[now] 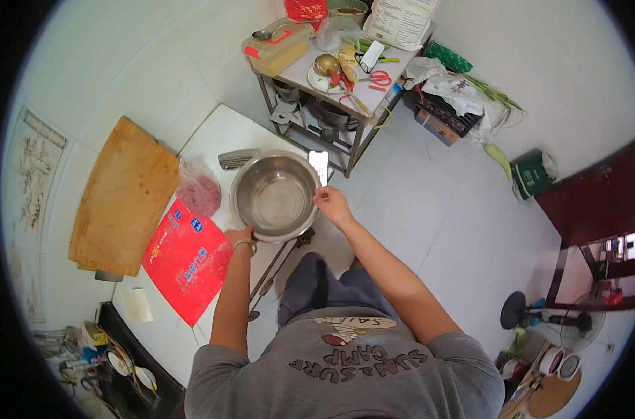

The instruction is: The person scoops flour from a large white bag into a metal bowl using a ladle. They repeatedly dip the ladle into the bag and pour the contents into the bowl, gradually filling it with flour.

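Observation:
A wide stainless steel basin (274, 199) with nothing in it is held between my hands over the white table's edge. My left hand (242, 239), a bracelet on its wrist, grips the near left rim. The fingers of my right hand (331, 202) are closed at the right rim. Just beyond them is a phone (319, 166) with a lit screen; whether they touch it is unclear. Left of the basin sits a clear plastic bag of reddish minced meat (200, 195). A cleaver-like grey blade (238, 159) lies behind the basin, partly covered by it.
A red printed sheet (188, 262) covers part of the white table (216, 133). A wooden cutting board (122, 199) leans on the wall. Farther off, a metal-legged table (300, 77) carries a plastic box, a plate and red scissors (380, 79). Bags and vegetables lie along the right wall.

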`<state>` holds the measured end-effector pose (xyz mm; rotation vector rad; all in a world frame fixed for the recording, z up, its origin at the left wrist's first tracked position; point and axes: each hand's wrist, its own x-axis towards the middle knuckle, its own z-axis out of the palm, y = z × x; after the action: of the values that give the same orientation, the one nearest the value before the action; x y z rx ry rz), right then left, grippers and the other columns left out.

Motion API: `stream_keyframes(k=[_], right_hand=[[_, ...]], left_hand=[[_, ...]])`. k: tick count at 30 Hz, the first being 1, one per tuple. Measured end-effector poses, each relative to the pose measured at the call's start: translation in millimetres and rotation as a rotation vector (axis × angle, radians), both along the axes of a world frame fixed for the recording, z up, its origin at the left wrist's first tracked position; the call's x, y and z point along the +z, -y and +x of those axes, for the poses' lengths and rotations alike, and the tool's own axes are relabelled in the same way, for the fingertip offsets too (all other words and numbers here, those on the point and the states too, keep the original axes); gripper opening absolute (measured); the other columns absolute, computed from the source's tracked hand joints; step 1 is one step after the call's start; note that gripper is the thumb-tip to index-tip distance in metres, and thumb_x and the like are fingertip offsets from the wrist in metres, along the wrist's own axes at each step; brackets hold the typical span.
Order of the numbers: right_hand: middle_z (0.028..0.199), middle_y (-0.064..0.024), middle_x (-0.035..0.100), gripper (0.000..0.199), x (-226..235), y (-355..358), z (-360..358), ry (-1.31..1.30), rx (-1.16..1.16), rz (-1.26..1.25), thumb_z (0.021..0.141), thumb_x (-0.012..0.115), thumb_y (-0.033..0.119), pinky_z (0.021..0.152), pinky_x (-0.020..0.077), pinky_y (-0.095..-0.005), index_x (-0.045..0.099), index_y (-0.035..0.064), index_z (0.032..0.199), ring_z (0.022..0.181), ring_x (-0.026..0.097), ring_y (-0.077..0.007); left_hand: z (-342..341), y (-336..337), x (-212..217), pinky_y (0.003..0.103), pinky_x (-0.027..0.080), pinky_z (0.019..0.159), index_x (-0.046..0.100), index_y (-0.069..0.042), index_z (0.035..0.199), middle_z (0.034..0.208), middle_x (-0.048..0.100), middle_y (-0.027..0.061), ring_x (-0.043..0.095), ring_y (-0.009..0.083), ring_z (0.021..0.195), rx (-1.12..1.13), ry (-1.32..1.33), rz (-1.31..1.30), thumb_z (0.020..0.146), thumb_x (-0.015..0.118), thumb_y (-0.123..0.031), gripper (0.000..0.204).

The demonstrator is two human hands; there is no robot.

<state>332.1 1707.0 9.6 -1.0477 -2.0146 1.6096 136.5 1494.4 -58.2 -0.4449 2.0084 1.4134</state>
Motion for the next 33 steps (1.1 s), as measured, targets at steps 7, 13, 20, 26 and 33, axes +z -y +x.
stream_keyframes(k=[7,13,20,26,33], right_hand=[[0.099,-0.0195,0.06,0.046,27,-115,-9,0.066,0.177,0.044,0.079,0.062,0.03,0.076,0.0463,-0.0372,0.051,0.0002,0.112,0.09,0.059,-0.0305],[0.096,-0.017,0.061,0.036,66,-212,-27,-0.139,0.136,0.091,0.08,0.06,0.026,0.069,0.0473,-0.0365,0.054,0.0001,0.104,0.079,0.061,-0.0292],[0.085,-0.0205,0.062,0.029,28,-362,-68,0.195,-0.123,0.551,0.082,0.055,0.022,0.069,0.0474,-0.0425,0.053,-0.0019,0.099,0.073,0.06,-0.0375],[0.09,-0.0235,0.059,0.043,-20,-399,-108,0.488,0.169,0.03,0.082,0.055,0.022,0.077,0.0481,-0.0372,0.046,-0.0058,0.113,0.083,0.061,-0.0317],[0.064,-0.005,0.051,0.024,-81,-437,-108,0.185,0.286,-0.067,0.089,0.048,0.023,0.041,0.0334,-0.0304,0.053,-0.0003,0.087,0.051,0.045,-0.0145]], left_hand=[[50,-90,111,0.038,0.051,0.045,0.049,0.006,0.091,0.077,0.058,0.0147,0.058,0.0245,0.057,0.005,-0.046,0.066,0.067,0.06,-0.003,0.028],[53,-187,152,0.036,0.054,0.048,0.054,0.007,0.092,0.074,0.06,0.0138,0.062,0.0243,0.058,-0.075,-0.083,0.225,0.067,0.056,-0.002,0.027],[36,-271,116,0.033,0.053,0.045,0.054,0.006,0.092,0.075,0.06,0.0123,0.06,0.0214,0.054,-0.048,-0.164,0.206,0.065,0.058,-0.007,0.03],[48,-285,123,0.032,0.053,0.046,0.055,0.01,0.092,0.076,0.061,0.0149,0.061,0.0214,0.057,0.071,-0.199,0.042,0.065,0.058,-0.005,0.031],[104,-327,131,0.032,0.051,0.043,0.054,0.006,0.092,0.073,0.059,0.0115,0.059,0.0194,0.053,0.35,-0.19,0.002,0.068,0.056,-0.002,0.025]])
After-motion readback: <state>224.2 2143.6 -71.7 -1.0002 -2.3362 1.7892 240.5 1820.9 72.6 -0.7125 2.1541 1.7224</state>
